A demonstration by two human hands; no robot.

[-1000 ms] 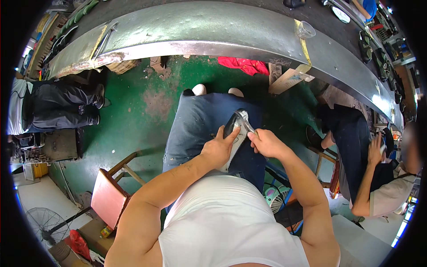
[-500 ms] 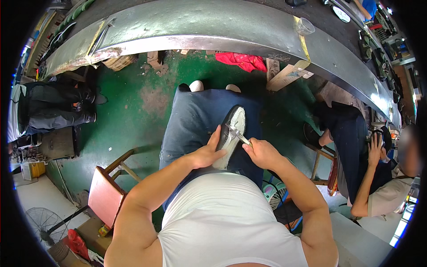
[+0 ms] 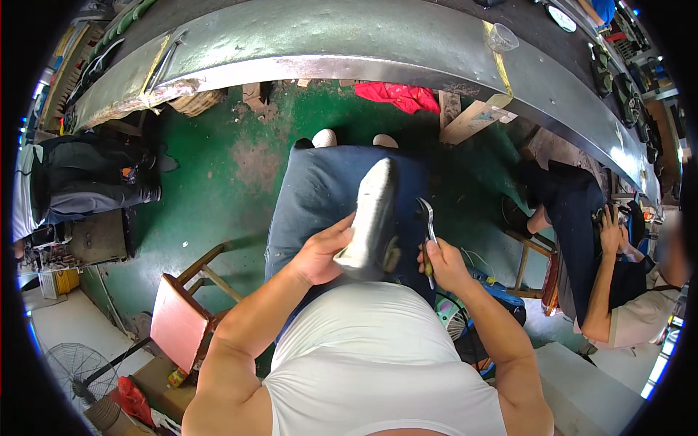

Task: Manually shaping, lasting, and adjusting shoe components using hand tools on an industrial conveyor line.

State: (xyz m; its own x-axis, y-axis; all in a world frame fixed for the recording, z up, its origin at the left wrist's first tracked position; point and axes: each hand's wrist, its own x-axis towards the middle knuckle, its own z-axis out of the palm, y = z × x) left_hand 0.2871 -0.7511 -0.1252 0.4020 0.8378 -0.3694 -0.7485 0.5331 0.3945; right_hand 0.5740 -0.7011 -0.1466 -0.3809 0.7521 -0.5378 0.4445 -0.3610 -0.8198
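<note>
A shoe [image 3: 376, 214] stands tilted over my lap, its long pale face turned up and its dark side toward the right; motion blurs it a little. My left hand [image 3: 326, 253] grips it by the left side near the heel end, the thumb hidden in part. To the right of the shoe and apart from it, my right hand [image 3: 445, 266] is closed round the handles of a pair of metal pliers [image 3: 430, 218]. The curved jaws of the pliers point away from me. Under both lies a dark blue cloth [image 3: 313, 189] spread over my thighs.
A long metal-topped bench [image 3: 327, 43] runs across ahead of me, with a red cloth [image 3: 400, 96] beneath it. A pink-seated stool [image 3: 177, 320] stands at left, a standing fan [image 3: 76, 370] behind it. Seated co-workers are at left and right [image 3: 567, 240]. A small fan [image 3: 452, 316] sits by my right hip.
The pliers have come away from the sole, moving right with my right hand. My left hand has turned and tilted the shoe, so its pale face now leans left.
</note>
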